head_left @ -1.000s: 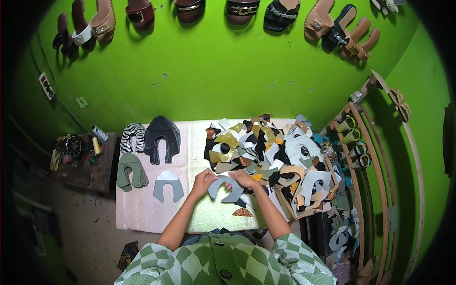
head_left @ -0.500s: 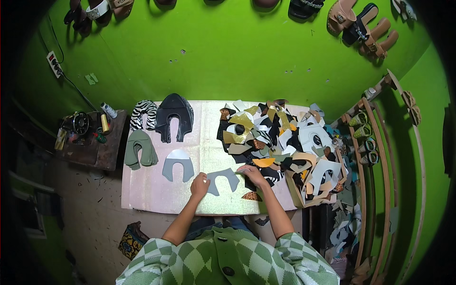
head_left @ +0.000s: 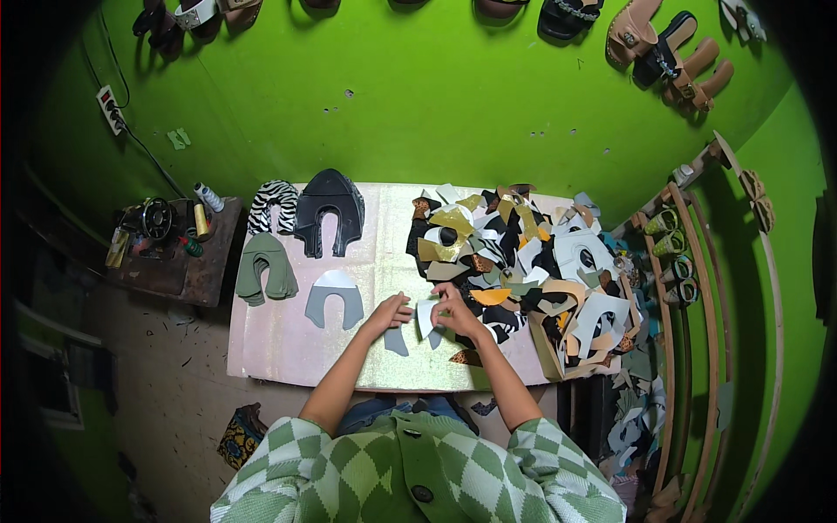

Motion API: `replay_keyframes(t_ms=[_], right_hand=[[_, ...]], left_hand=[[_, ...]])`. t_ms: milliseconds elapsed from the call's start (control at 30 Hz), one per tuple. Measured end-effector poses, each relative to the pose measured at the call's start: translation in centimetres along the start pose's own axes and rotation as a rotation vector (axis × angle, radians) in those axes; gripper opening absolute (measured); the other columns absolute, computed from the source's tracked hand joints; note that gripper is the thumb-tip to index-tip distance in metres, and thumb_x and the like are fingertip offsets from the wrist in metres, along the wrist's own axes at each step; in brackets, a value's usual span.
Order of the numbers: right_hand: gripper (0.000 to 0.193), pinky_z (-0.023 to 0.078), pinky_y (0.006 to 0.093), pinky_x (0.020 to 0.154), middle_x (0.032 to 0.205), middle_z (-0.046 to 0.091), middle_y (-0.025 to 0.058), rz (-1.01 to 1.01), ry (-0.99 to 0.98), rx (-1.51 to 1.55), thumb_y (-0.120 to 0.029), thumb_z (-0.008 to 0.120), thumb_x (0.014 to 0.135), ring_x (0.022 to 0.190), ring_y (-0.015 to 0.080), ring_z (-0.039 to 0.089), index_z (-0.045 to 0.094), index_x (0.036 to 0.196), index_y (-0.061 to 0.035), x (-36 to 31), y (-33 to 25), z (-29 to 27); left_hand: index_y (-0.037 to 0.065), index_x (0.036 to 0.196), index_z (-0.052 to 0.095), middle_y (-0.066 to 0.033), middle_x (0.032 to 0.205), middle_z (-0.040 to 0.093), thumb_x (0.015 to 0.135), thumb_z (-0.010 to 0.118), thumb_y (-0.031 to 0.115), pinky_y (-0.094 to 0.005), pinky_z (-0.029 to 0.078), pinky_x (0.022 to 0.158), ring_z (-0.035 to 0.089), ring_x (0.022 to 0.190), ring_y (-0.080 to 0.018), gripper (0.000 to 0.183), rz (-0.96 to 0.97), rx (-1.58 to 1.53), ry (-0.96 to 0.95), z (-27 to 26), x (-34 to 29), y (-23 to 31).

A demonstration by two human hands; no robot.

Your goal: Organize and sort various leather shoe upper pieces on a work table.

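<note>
A grey U-shaped cut piece (head_left: 396, 343) lies on the table in front of me, its upper part covered by my hands. My right hand (head_left: 452, 311) pinches a small white cut piece (head_left: 425, 319) with a curved edge, held over the grey one. At the grey piece's left side, my left hand (head_left: 391, 314) has its fingers stretched toward the white piece, holding nothing that I can see. To the left lies a similar grey U-shaped piece (head_left: 317, 307) with a white top (head_left: 336, 279).
Green (head_left: 268, 268), zebra-print (head_left: 274, 207) and black (head_left: 330, 209) U-shaped stacks stand at the table's (head_left: 261, 353) back left. A heap of scraps (head_left: 488, 235) fills the right side. A leopard-print scrap (head_left: 466, 357) lies near my right forearm. A wooden rack (head_left: 671, 349) stands at right.
My right hand has moved left over the grey piece, and a white piece now shows in its fingers. My left hand has moved up and right along the grey piece.
</note>
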State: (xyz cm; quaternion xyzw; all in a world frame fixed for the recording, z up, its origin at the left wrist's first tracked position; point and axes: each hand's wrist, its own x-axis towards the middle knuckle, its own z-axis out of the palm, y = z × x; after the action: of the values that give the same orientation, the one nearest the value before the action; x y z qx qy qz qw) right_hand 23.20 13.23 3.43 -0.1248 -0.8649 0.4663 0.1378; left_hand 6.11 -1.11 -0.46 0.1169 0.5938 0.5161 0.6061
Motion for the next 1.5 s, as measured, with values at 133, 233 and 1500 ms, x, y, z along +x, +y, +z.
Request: replay_keyframes(t_ms=[133, 233, 1500], right_hand=[[0.016, 0.032, 0.0341, 0.093, 0.117, 0.04, 0.0054, -0.027, -0.244, 0.052, 0.0, 0.07, 0.065, 0.104, 0.0236, 0.04, 0.064, 0.064, -0.0154, 1.7, -0.6, -0.4], [0.015, 0.033, 0.0333, 0.094, 0.113, 0.044, 0.0068, -0.088, -0.28, 0.065, 0.0, 0.065, 0.07, 0.104, 0.0235, 0.042, 0.066, 0.076, -0.0139, 2.6, 0.9, 0.5], [0.021, 0.044, 0.0219, 0.055, 0.066, 0.062, 0.0013, 0.445, 0.045, 0.223, -0.015, 0.076, 0.069, 0.059, 0.0072, 0.055, 0.067, 0.079, 0.0003, 2.0, 6.0, 3.9]], left_hand=[[0.005, 0.112, 0.055, 0.0004, 0.08, 0.062, 0.087, 0.061, 0.026, -0.0163, 0.036, 0.052, 0.054, 0.066, -0.004, 0.033, 0.188, 0.152, -0.086, 0.2, 0.0, 1.9], [0.005, 0.109, 0.056, 0.0004, 0.077, 0.061, 0.084, 0.065, 0.019, -0.0176, 0.033, 0.048, 0.053, 0.064, -0.0041, 0.03, 0.246, 0.195, -0.02, -1.7, 1.8, 0.7], [0.002, 0.089, 0.055, -0.008, 0.074, 0.063, 0.072, 0.072, 0.006, -0.0258, 0.05, 0.056, 0.063, 0.069, -0.014, 0.024, 0.386, 0.354, 0.536, -2.3, 1.7, -5.4]])
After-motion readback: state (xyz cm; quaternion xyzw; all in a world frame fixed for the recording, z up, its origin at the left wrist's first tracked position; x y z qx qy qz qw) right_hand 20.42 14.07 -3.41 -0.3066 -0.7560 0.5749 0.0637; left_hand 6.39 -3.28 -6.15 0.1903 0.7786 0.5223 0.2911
